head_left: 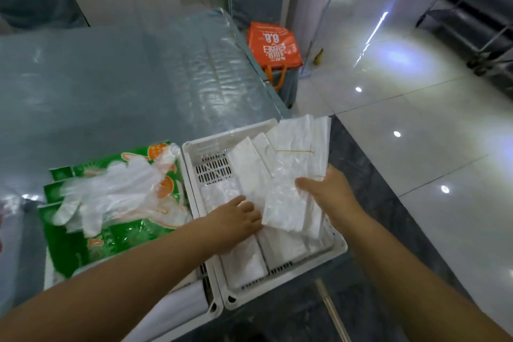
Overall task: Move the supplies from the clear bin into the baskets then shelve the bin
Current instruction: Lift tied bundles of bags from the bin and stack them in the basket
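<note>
Two white slotted baskets stand side by side on a plastic-covered surface. The right basket (pixel 337 251) holds stacks of white plastic bags (pixel 244 261). My right hand (pixel 330 191) grips a bundle of white bags (pixel 294 158) tied with a thin yellow band, held over this basket. My left hand (pixel 236 219) lies flat on the bags inside it. The left basket (pixel 212 311) carries green packets (pixel 111 241) with clear disposable gloves (pixel 116 191) on top. No clear bin shows in view.
A grey mat under clear plastic (pixel 125 78) stretches behind the baskets. An orange shopping bag (pixel 273 46) sits on the floor beyond its far corner. Glossy tiled floor (pixel 416 147) lies to the right, with metal racks (pixel 477 22) at the far right.
</note>
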The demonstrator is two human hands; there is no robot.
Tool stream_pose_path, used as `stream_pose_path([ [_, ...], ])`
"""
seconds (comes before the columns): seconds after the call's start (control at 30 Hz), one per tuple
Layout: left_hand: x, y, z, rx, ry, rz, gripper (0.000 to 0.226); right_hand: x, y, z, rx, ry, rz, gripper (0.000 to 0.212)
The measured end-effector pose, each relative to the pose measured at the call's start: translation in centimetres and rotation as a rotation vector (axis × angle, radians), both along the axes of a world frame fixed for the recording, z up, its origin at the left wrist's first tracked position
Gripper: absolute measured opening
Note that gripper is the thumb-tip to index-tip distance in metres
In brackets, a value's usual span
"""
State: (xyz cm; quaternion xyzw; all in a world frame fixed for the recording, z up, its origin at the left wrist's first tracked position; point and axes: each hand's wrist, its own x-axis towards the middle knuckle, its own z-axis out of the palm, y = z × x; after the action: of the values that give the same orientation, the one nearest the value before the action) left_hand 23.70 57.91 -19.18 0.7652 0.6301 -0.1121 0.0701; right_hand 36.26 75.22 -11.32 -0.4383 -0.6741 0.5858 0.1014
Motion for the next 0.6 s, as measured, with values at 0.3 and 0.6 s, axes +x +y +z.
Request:
stream_pose_path([
  [0.3,-0.4,1.1,1.1,-0.052,0.04,-0.078,0.023,0.4,-0.3,0.0,0.101,-0.085,0.072,0.027],
  [0.6,-0.9,-2.6,3.2,0.086,-0.093,0.084,0.028,-1.4,-4.2,-2.4,0.355,-0.349,0.375,0.033],
])
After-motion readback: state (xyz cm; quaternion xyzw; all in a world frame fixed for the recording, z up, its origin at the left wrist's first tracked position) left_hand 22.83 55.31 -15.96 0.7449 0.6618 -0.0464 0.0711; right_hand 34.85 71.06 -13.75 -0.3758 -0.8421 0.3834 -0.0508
